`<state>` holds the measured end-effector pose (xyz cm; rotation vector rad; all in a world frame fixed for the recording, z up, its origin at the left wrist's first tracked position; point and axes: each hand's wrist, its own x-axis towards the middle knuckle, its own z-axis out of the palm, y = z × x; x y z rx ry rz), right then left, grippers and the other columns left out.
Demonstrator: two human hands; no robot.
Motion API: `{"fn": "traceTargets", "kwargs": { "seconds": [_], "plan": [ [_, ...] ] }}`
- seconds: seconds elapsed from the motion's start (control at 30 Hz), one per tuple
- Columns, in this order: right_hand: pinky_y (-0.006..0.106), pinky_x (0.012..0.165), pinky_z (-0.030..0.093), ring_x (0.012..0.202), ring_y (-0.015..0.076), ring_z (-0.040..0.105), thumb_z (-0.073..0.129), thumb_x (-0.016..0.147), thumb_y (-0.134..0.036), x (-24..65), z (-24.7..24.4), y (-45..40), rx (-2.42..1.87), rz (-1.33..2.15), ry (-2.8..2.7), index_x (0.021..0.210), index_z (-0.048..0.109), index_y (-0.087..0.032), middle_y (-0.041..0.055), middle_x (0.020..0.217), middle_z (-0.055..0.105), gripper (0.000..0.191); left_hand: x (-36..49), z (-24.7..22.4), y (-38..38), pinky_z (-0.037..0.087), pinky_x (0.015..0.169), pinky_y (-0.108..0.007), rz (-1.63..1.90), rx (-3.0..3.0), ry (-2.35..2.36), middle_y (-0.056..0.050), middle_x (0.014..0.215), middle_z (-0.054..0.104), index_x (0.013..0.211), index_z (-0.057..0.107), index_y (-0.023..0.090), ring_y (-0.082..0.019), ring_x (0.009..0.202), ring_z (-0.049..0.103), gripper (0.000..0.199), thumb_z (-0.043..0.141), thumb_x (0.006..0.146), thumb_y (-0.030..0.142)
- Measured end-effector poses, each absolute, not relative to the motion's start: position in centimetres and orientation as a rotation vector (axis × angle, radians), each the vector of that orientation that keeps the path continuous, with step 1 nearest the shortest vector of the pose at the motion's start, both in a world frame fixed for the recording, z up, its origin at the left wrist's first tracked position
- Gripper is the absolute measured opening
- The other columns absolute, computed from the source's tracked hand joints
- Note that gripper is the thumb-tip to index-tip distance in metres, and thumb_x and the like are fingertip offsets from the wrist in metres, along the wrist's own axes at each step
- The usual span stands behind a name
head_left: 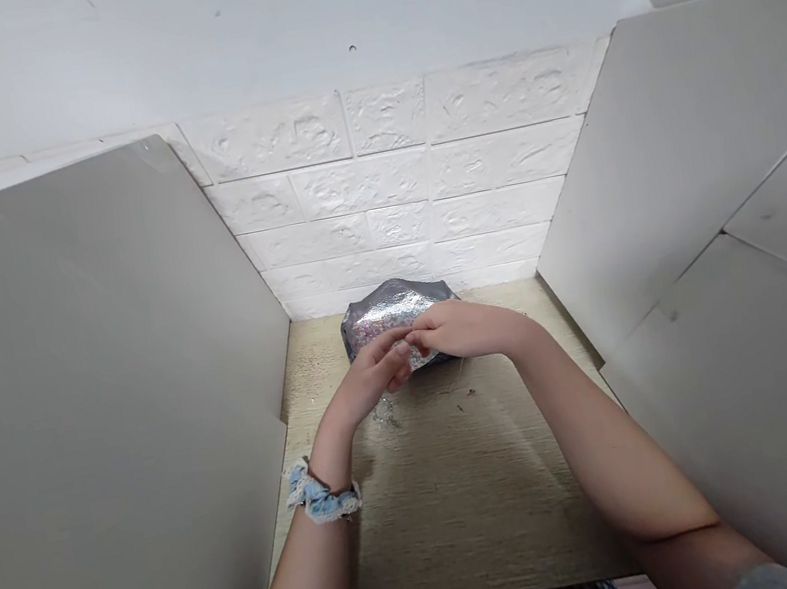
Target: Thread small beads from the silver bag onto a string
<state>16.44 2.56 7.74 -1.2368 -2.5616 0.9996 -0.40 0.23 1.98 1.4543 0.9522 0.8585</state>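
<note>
A shiny silver bag (395,305) with small multicoloured bits in its middle lies at the back of the wooden table. In front of it, my left hand (377,371) has its fingers bent and pressed near the other hand's fingertips. My right hand (461,328) reaches in from the right, its fingers closed in a pinch over the bag's front. The fingertips of both hands meet; whatever they hold is too small or hidden to name. A small clear, glittery piece (385,412) lies on the table just below my left hand.
Grey panels stand at the left (97,387) and right (713,208) of the wooden table (468,505). A white brick-patterned wall (388,179) rises behind. Tiny dark scraps (471,392) lie right of centre. A blue scrunchie (320,495) circles my left wrist.
</note>
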Motion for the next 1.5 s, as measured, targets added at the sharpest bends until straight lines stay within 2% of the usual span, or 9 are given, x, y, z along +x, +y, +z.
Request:
{"fn": "traceTargets", "kwargs": {
  "seconds": [0.07,0.17,0.33,0.5,0.83,1.17,1.3,1.4,1.5],
  "plan": [
    [0.024,0.054,0.029,0.062,0.0114,0.045,0.034,0.080,-0.037,16.8,7.8,2.7,-1.301,0.974,-2.534,0.067,0.055,-0.015,0.0032,0.071,0.056,0.033,-0.5,2.4,0.1,0.025,0.044,-0.022,0.863,1.524,1.101,0.002,0.050,0.046,0.088,0.062,0.014,-0.007,0.043,0.035,0.038,0.053,0.070,0.047],
    [0.024,0.054,0.030,0.062,0.0115,0.045,0.036,0.079,-0.038,17.7,8.2,2.9,-1.331,0.936,-2.509,0.069,0.056,-0.016,0.0025,0.070,0.055,0.033,-1.0,2.6,0.3,0.023,0.043,-0.022,0.988,1.513,1.259,0.004,0.044,0.039,0.069,0.062,0.014,-0.006,0.041,0.030,0.030,0.057,0.067,0.044],
    [0.022,0.060,0.034,0.069,0.0117,0.048,0.040,0.076,-0.036,19.9,9.2,3.3,-1.396,0.954,-2.370,0.078,0.062,-0.017,0.0021,0.079,0.059,0.029,-2.5,2.0,1.2,0.019,0.038,-0.020,1.541,1.214,1.267,0.008,0.040,0.028,0.071,0.056,0.017,-0.006,0.036,0.024,0.024,0.052,0.070,0.040],
    [0.023,0.058,0.035,0.066,0.0128,0.048,0.044,0.074,-0.037,22.4,9.3,3.8,-1.568,0.775,-2.214,0.079,0.065,-0.018,0.0016,0.075,0.059,0.028,-3.9,2.0,1.8,0.018,0.037,-0.019,1.993,0.960,1.364,0.008,0.042,0.026,0.072,0.054,0.015,-0.005,0.036,0.022,0.020,0.053,0.069,0.035],
    [0.025,0.065,0.038,0.074,0.0152,0.052,0.049,0.073,-0.035,23.1,10.2,2.6,-1.552,0.627,-2.047,0.076,0.067,-0.019,0.0021,0.083,0.063,0.024,-5.0,2.7,1.8,0.017,0.038,-0.018,2.358,0.678,1.401,0.005,0.052,0.035,0.064,0.049,0.014,-0.005,0.044,0.028,0.015,0.051,0.064,0.029],
    [0.023,0.056,0.034,0.066,0.0108,0.049,0.049,0.072,-0.031,21.1,10.1,2.1,-1.503,0.604,-2.165,0.076,0.068,-0.022,-0.0012,0.074,0.061,0.021,-4.6,2.4,1.9,0.015,0.038,-0.019,2.269,0.604,1.328,-0.002,0.061,0.046,0.056,0.050,0.014,-0.009,0.053,0.036,0.026,0.039,0.067,0.035],
    [0.023,0.059,0.034,0.066,0.0101,0.050,0.050,0.073,-0.027,19.2,9.5,2.1,-1.422,0.562,-2.260,0.071,0.067,-0.020,-0.0006,0.072,0.061,0.019,-4.2,2.1,2.3,0.023,0.038,-0.018,2.247,0.643,1.265,-0.003,0.066,0.052,0.059,0.050,0.014,-0.009,0.056,0.042,0.024,0.041,0.067,0.035],
    [0.023,0.059,0.032,0.065,0.0096,0.049,0.049,0.074,-0.023,17.1,8.7,1.6,-1.287,0.551,-2.399,0.069,0.066,-0.018,0.0009,0.071,0.061,0.019,-2.8,1.9,2.1,0.038,0.051,-0.019,2.057,0.827,0.999,-0.003,0.068,0.054,0.072,0.053,0.015,-0.010,0.062,0.050,0.027,0.047,0.067,0.041],
    [0.023,0.056,0.029,0.061,0.0093,0.047,0.047,0.077,-0.022,15.1,7.8,1.1,-1.170,0.514,-2.530,0.069,0.065,-0.018,0.0014,0.067,0.059,0.020,-1.0,1.7,1.4,0.043,0.060,-0.026,1.642,0.963,0.738,-0.005,0.077,0.060,0.100,0.049,0.019,-0.015,0.070,0.056,0.048,0.044,0.069,0.056]
  ]
}}
